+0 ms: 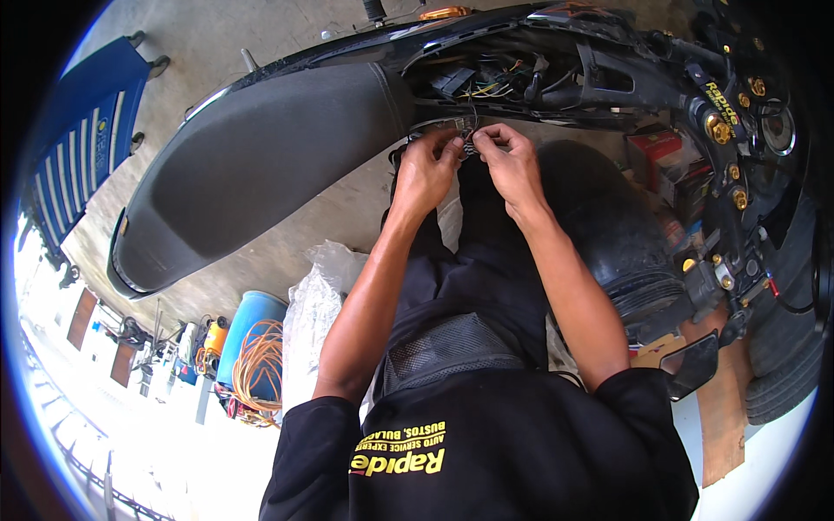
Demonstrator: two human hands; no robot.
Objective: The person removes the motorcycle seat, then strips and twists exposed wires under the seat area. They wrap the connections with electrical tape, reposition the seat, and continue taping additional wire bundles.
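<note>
A motorcycle with a long black seat [261, 165] spans the upper view, its body open over bundled wiring [482, 87]. Just below that opening, my left hand [430, 167] is closed, fingertips pinching at a small cluster of wires [469, 124]; exactly what it holds is hidden. My right hand [511, 163] is beside it, thumb and forefinger pinched on a thin dark wire that runs down from the body. The two hands' fingertips nearly meet at the lower edge of the bike's frame.
A blue rack [87, 148] stands at upper left. A blue barrel [252, 308], an orange hose coil [256, 369] and plastic sheeting [308, 313] lie at lower left. Handlebars with gold bolts [718, 128], a mirror [686, 365], boxes [651, 156] and tyres [773, 365] crowd the right.
</note>
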